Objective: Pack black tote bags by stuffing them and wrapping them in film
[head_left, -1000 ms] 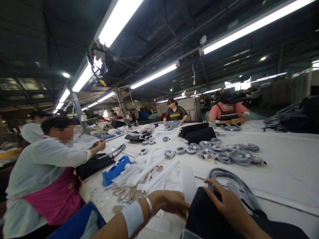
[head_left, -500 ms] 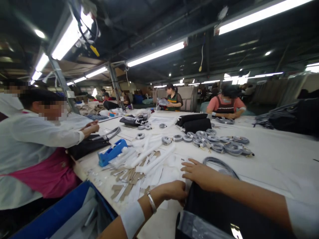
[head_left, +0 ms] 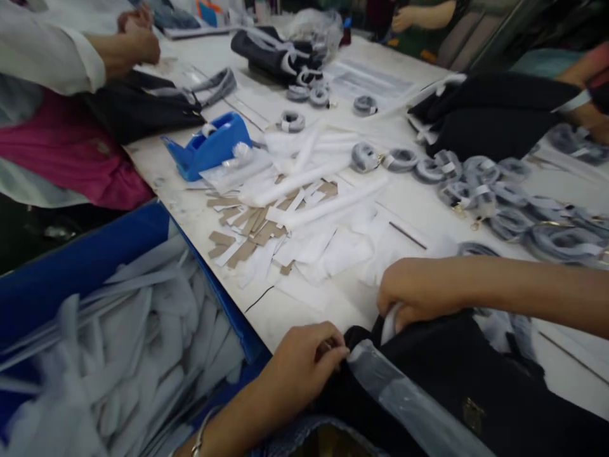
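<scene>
at the table edge, left hand and right hand each clench the black bag beneath them.

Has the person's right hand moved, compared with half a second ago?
Yes. The right hand was stretched flat toward the white paper strips; now it has pulled back from them and is curled on the edge of the black bag.
</scene>
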The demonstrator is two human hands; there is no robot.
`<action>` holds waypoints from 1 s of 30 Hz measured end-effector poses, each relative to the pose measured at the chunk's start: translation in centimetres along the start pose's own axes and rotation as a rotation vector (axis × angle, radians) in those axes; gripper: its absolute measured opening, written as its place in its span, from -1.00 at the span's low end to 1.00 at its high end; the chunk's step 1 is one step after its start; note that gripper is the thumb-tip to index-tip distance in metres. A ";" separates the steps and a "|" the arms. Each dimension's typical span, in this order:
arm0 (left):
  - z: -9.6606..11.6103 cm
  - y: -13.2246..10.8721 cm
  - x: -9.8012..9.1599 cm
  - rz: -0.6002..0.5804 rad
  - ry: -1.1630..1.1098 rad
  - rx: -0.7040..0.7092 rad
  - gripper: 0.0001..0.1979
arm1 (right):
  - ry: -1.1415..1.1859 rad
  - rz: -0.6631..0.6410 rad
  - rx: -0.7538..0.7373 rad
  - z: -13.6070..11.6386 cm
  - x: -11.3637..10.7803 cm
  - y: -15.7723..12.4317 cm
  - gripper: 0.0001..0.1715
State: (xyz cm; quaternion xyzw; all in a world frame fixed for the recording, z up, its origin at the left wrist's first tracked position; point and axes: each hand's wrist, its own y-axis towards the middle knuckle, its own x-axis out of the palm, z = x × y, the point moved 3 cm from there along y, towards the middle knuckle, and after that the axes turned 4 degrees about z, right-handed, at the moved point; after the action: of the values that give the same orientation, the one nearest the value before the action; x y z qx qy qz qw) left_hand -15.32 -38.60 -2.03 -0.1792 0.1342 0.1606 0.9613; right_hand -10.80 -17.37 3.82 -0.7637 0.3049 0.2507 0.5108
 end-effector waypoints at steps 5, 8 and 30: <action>-2.1 -1.8 2.0 -0.121 0.049 -0.014 -0.84 | 0.355 -0.200 -0.053 0.4 1.2 2.2 -0.94; -2.1 -1.7 2.1 -0.188 0.044 0.040 -0.76 | 0.549 -0.362 -0.092 0.0 1.8 2.3 -0.83; -1.4 -2.1 1.3 -0.101 -0.121 0.004 -0.40 | 0.396 -0.053 -0.060 -1.0 4.4 -0.2 -0.69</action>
State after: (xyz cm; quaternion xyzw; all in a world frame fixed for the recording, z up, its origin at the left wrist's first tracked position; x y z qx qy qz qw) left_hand -13.73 -40.63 -3.08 -0.1738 0.0670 0.1219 0.9749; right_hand -7.58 -19.21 1.23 -0.8209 0.3714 0.0911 0.4241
